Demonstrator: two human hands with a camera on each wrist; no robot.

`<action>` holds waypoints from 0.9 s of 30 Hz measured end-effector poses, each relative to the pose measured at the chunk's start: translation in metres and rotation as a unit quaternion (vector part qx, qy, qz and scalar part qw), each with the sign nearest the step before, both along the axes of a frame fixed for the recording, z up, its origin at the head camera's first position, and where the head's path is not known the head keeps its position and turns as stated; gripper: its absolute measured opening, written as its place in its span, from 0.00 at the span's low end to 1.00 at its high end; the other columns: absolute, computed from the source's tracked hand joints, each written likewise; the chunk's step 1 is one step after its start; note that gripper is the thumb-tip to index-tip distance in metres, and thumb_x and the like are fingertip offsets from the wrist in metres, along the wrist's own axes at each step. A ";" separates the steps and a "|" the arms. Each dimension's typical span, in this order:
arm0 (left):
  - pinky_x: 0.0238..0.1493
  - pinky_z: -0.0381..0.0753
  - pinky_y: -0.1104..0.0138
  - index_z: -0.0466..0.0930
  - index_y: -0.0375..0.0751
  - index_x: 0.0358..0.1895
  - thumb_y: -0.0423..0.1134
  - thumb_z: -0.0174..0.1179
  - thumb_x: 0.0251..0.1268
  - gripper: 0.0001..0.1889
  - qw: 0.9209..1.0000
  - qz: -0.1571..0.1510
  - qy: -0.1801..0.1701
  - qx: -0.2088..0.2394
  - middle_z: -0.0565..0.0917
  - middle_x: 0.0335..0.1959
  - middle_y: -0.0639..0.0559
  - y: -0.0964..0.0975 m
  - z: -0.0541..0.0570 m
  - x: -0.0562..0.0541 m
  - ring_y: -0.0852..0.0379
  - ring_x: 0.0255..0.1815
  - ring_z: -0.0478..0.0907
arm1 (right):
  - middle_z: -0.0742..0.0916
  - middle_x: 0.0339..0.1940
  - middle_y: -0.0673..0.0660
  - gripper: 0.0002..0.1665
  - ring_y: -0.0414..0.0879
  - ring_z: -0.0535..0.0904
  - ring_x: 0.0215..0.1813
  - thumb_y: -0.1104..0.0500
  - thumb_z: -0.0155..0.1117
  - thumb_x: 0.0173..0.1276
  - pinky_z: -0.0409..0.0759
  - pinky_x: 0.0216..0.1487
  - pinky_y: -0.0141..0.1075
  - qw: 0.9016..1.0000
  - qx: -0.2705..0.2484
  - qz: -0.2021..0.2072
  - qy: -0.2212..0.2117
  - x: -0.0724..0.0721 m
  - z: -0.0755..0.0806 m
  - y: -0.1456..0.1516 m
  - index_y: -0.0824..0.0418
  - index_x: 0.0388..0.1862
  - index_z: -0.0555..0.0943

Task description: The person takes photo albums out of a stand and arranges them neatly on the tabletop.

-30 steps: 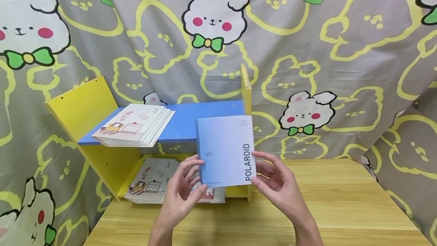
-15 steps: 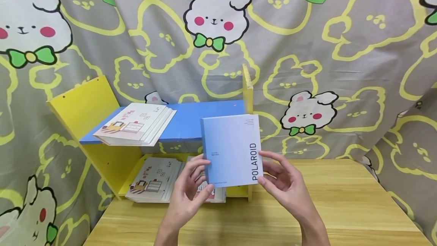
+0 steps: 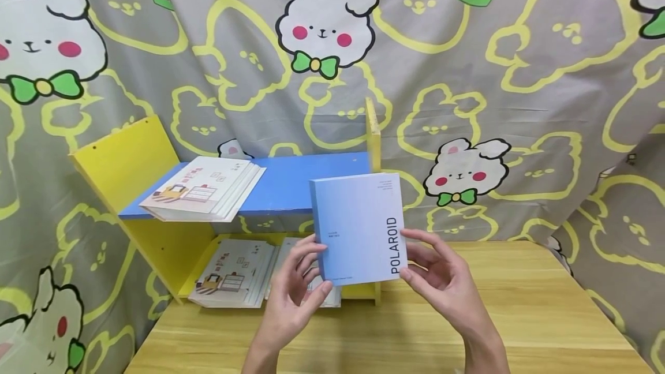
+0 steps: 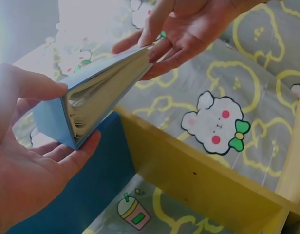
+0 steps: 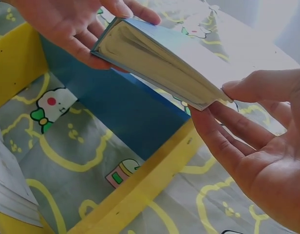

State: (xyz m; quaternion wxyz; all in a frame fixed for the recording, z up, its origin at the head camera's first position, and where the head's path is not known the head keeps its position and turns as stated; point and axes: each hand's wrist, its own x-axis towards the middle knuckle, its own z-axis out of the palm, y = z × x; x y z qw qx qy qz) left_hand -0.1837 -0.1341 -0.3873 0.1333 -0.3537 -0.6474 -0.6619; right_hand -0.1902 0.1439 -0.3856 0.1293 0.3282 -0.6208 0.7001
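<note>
A thick pale-blue photo album with POLAROID printed along its right side is held up in front of the shelf. My left hand pinches its spine side near the lower corner, thumb on one cover and fingers on the other. On the opposite edge, my right hand pinches the album between thumb and fingers. Both wrist views show the covers closed, with the page edges bulging slightly between them. In the right wrist view the right hand grips the corner away from the spine.
A shelf with a blue board and yellow sides stands on the wooden table. White books with drawn covers lie on the blue board. More white books lie below, partly behind the left hand. A patterned curtain hangs behind.
Both hands have shifted slightly to the right with the album between them. More of the white books on the lower level shows now. The grip looks the same.
</note>
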 end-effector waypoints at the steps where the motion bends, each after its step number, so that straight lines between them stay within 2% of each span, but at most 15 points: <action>1: 0.65 0.79 0.59 0.67 0.33 0.69 0.18 0.59 0.67 0.28 1.000 -0.001 0.000 0.001 0.57 0.77 0.37 0.001 0.000 0.000 0.44 0.73 0.68 | 0.83 0.63 0.66 0.34 0.55 0.83 0.61 0.81 0.61 0.67 0.83 0.60 0.44 1.000 0.001 0.001 0.002 0.000 0.000 0.001 0.71 0.72 0.69; 8: 0.65 0.79 0.60 0.67 0.34 0.68 0.19 0.59 0.67 0.28 1.000 0.001 0.009 -0.004 0.57 0.77 0.36 0.007 -0.001 -0.003 0.45 0.74 0.68 | 0.83 0.63 0.67 0.35 0.55 0.83 0.61 0.83 0.60 0.66 0.82 0.60 0.45 1.000 -0.007 0.002 0.018 0.002 0.000 0.007 0.73 0.72 0.67; 18: 0.64 0.79 0.62 0.68 0.35 0.69 0.20 0.58 0.68 0.27 1.000 -0.005 0.008 0.000 0.56 0.78 0.36 0.015 -0.001 -0.003 0.46 0.74 0.68 | 0.83 0.64 0.65 0.35 0.54 0.82 0.62 0.83 0.59 0.66 0.82 0.61 0.44 1.000 -0.002 -0.013 0.012 0.005 0.001 0.014 0.73 0.72 0.67; 27: 0.65 0.78 0.58 0.68 0.34 0.69 0.20 0.59 0.68 0.27 1.000 -0.014 0.012 0.001 0.56 0.78 0.36 0.025 0.002 -0.006 0.39 0.73 0.67 | 0.82 0.66 0.63 0.36 0.52 0.82 0.63 0.84 0.57 0.67 0.81 0.62 0.42 0.999 0.000 -0.024 0.023 0.007 0.003 0.024 0.73 0.73 0.66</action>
